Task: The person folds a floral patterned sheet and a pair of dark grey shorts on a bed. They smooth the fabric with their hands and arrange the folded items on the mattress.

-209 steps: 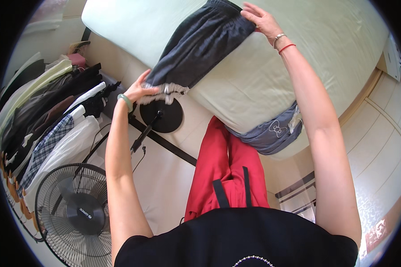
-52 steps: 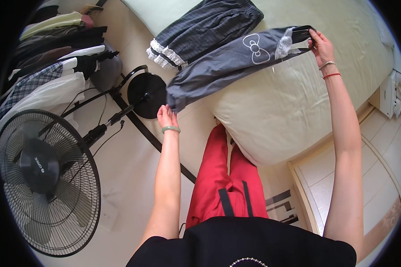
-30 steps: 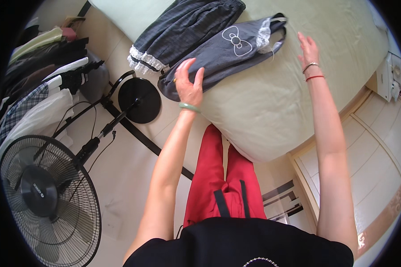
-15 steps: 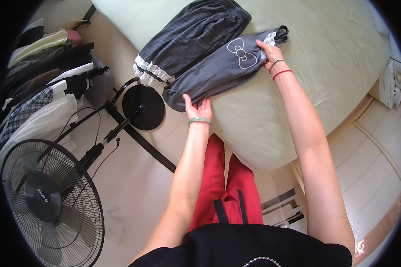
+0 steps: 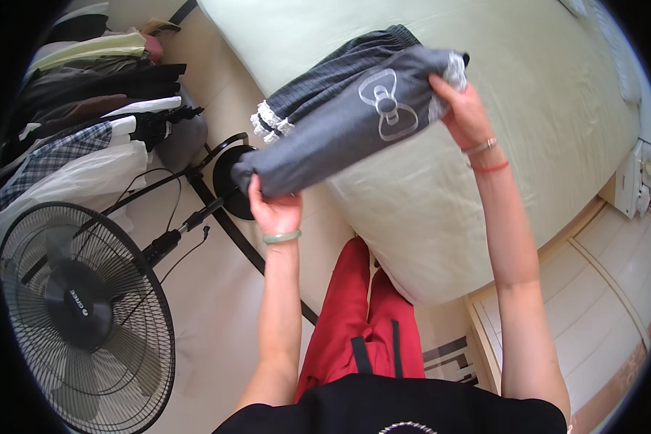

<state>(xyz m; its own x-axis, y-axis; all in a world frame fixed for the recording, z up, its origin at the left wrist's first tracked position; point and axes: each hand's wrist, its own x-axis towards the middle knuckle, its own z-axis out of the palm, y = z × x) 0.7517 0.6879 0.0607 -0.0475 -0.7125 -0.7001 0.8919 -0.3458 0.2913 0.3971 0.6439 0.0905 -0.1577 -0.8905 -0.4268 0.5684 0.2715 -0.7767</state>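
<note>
A grey strappy top (image 5: 325, 145) with a white bow outline and white lace is stretched between my hands, folded into a long strip. My left hand (image 5: 276, 213) grips its lower left end, thumb on top and the other fingers mostly hidden beneath. At the lace end, my right hand (image 5: 464, 116) is closed on the fabric. The strip is lifted above the bed and slightly blurred. Partly covered by it, dark striped bottoms (image 5: 333, 76) with an elastic waist and white ruffled hems lie on the bed.
The pale green bed (image 5: 441, 224) spreads out ahead and to the right. A black standing fan (image 5: 83, 311) is at the lower left, its cable on the floor. Clothes (image 5: 72, 145) hang along the left on a dark rack whose bar (image 5: 249, 253) crosses the floor.
The grey top has been raised off the bed and shifted toward me, now overlapping the dark bottoms. My left hand has moved left and closed on its end.
</note>
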